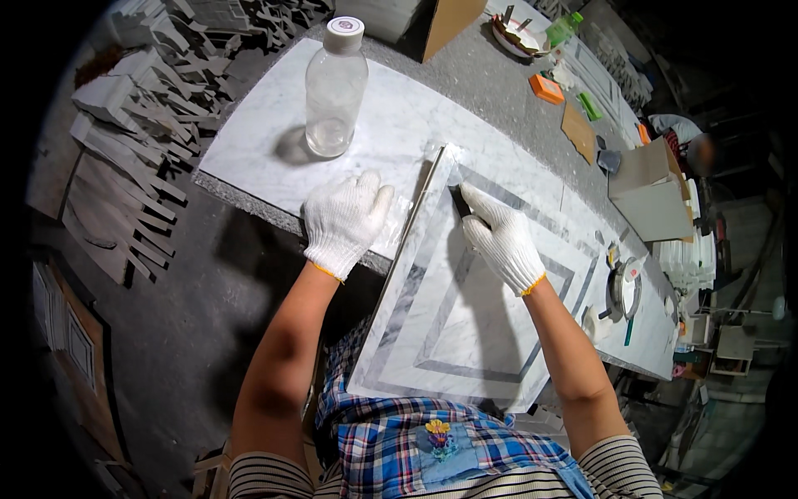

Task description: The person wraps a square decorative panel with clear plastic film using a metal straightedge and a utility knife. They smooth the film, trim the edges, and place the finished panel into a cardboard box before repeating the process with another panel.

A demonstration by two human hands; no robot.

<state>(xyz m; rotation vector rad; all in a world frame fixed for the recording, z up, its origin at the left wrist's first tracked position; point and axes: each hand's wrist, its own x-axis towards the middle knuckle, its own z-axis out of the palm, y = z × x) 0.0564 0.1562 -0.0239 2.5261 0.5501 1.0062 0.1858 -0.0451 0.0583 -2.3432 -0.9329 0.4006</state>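
Note:
My left hand (347, 218), in a white knit glove, rests on the white marble slab (266, 100) near its front edge. Its fingers are curled, and whatever may be inside them is hidden. My right hand (503, 235), gloved alike, pinches a dark, narrow tool (458, 201) against the inlaid marble panel (411, 333). Grey bands form nested frames on this panel, which slants from the bench toward my body. A clear plastic bottle (336, 100) with a white cap stands upright beyond my left hand. Shiny clear film (403, 209) lies between the left hand and the panel's edge.
Stone offcuts (158, 133) pile up at the far left. Along the bench to the right are an orange box (546, 89), a bowl (519, 37), a cardboard box (652, 191) and a roll of tape (625, 287). A person (686, 137) is at the far right.

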